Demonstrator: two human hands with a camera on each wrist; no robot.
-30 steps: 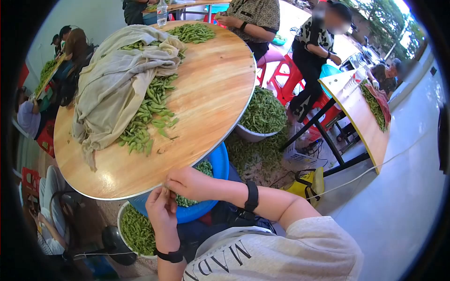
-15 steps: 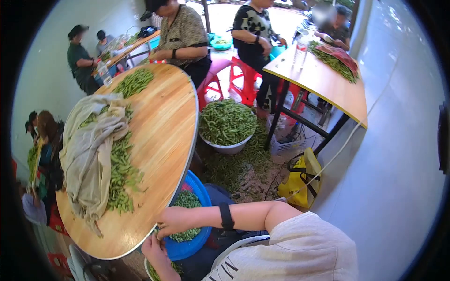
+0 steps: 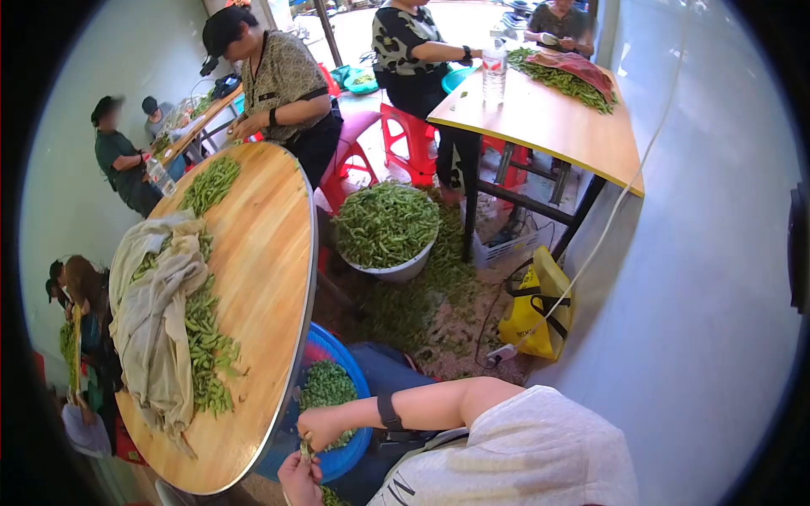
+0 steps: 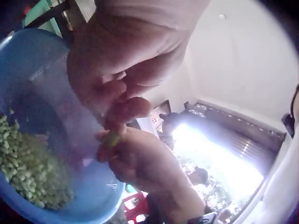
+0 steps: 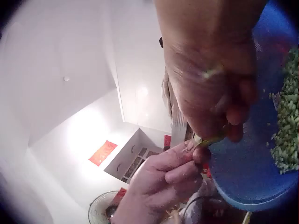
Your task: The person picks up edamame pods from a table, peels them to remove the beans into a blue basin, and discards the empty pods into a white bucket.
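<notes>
Over the blue basin (image 3: pixel 359 379), both hands meet at a green bean pod (image 5: pixel 212 139). My left hand (image 3: pixel 299 481) pinches one end of it between thumb and fingertips, as the right wrist view shows. From the other side my right hand (image 3: pixel 319 427) holds the pod with curled fingers, a dark band round its wrist. In the left wrist view a green bit of the pod (image 4: pixel 112 139) shows between the fingertips. Shelled green beans (image 3: pixel 327 386) lie heaped in the basin beneath the hands.
The round wooden table (image 3: pixel 261 244) beside me bears a cloth (image 3: pixel 160 312) over bean pods (image 3: pixel 207 337). A heaped tub of pods (image 3: pixel 386 226) stands on the littered floor, near a yellow bag (image 3: pixel 536 308). Other people work at tables beyond; a white cord (image 3: pixel 629 185) runs along the right.
The head view has swung round to the right, so the table and basin sit further left and lower. Both hands stay together at the basin throughout.
</notes>
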